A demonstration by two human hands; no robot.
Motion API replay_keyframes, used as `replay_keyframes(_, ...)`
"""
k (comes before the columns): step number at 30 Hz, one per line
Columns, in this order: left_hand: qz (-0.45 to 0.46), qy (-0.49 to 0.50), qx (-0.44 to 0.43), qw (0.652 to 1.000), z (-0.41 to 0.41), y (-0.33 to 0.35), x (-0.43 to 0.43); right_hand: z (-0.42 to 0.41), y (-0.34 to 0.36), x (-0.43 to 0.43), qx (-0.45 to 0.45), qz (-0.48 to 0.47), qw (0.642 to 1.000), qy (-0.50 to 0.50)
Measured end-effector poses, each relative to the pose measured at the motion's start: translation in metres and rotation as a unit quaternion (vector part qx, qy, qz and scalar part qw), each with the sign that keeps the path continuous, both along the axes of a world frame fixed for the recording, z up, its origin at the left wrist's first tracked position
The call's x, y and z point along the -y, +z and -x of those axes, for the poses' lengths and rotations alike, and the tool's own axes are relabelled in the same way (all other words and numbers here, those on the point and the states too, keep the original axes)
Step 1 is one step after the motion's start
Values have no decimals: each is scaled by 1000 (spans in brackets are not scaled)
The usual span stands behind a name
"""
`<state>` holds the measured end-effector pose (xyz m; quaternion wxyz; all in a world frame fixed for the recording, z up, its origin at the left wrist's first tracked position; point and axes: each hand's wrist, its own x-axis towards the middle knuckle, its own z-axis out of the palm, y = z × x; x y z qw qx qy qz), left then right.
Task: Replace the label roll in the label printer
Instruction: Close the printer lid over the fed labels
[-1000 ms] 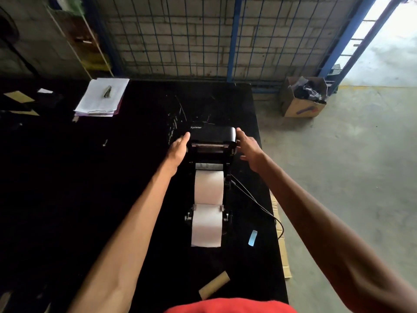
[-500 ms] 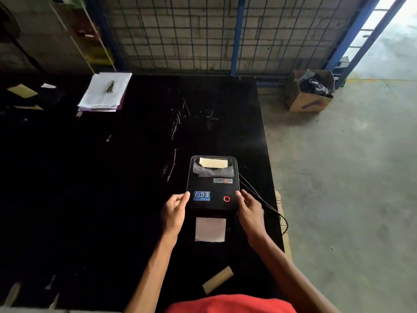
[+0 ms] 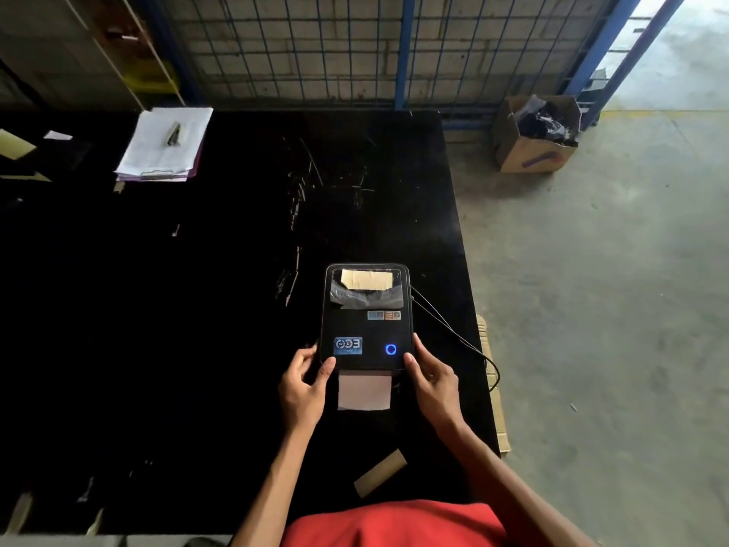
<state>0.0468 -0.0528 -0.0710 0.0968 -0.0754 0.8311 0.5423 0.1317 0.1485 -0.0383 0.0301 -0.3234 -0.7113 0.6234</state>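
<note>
Printer (image 3: 365, 317) sits near table (image 3: 197, 309) edge, hands flanking it.

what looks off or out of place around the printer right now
An empty cardboard core lies loose on the black table near the front edge, likely the spent roll. A piece of tan tape is stuck across the label printer window. The label strip feeds out straight.
</note>
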Motion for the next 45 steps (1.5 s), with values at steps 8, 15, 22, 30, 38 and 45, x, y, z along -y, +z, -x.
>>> replay_keyframes(8, -44, -14, -6, 999, 1, -10, 3, 1, -5, 3, 2, 12, 1000, 12)
replay_keyframes(15, -34, -24, -13, 999, 2, -16, 4, 0, -7, 2, 11, 11, 1000, 24)
replay_keyframes(22, -35, -23, -24, 999, 0, -19, 4, 0, -11, -1, 14, 19, 999, 37)
replay_keyframes(30, -29, -25, -21, 999, 3, -23, 6, 0, -11, -3, 14, 29, 999, 43)
replay_keyframes(38, -46, -10, 2, 999, 3, -23, 7, 1, -10, -1, 9, 24, 999, 38)
replay_keyframes(45, -58, -15, 9, 998, 2, -17, 7, 0, -9, -1, 6, 17, 999, 40)
